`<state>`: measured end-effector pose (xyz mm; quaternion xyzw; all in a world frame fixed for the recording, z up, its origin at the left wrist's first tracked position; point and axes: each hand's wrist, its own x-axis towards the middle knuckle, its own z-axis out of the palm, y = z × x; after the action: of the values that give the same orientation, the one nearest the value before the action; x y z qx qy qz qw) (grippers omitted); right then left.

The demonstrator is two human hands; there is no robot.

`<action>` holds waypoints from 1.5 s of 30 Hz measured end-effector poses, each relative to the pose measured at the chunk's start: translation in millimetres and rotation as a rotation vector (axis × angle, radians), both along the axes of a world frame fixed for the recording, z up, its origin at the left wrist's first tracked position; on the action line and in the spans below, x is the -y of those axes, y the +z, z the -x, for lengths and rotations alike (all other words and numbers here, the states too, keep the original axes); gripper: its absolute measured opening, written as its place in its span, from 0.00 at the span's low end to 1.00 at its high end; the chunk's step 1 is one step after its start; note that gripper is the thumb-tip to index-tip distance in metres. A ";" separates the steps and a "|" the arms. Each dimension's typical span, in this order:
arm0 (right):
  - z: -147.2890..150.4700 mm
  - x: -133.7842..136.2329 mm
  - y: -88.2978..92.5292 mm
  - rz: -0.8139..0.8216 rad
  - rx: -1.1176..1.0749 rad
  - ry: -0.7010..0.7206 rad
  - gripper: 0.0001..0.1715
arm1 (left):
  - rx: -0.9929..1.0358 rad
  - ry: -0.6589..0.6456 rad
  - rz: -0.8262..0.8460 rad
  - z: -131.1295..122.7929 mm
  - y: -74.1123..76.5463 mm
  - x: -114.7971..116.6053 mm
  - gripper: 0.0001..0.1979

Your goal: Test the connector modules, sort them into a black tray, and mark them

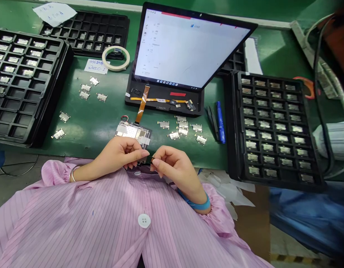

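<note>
At the front edge of the green bench, my left hand (124, 152) rests over the near end of a circuit board (133, 131), its fingers closed in a pinch. My right hand (174, 163) is pinched too, close beside the left, on a small dark piece (150, 159) whose kind I cannot make out. What lies under the left fingers is hidden. A brown flat ribbon cable (142, 105) runs from the board up to the black screen unit (188, 48), which leans upright and is lit. Several small silver modules (182, 131) lie right of the board.
Black trays of modules stand at left (56, 83) and right (235, 123). Tweezers (212, 123) and a blue pen-like tool (220, 123) lie by the right tray. A tape roll (104, 59), a handwritten label (94, 66) and more loose modules (84, 95) are at left.
</note>
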<state>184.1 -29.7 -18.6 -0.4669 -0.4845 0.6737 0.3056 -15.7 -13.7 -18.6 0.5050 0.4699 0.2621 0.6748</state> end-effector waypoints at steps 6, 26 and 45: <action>-1.7 0.0 -0.9 0.052 -0.033 0.038 0.13 | -0.013 -0.033 -0.039 0.9 -1.1 -0.4 0.14; -3.9 -3.2 -3.3 0.040 0.018 0.091 0.11 | -0.123 -0.149 -0.181 5.2 -2.0 -4.6 0.15; 3.3 -0.9 -12.6 0.071 -0.015 0.077 0.16 | -0.054 -0.078 -0.007 -2.5 -7.7 -0.2 0.14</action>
<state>180.8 -28.8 -31.2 -0.4537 -0.4753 0.7052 0.2663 -13.2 -13.4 -26.3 0.5323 0.4670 0.2236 0.6697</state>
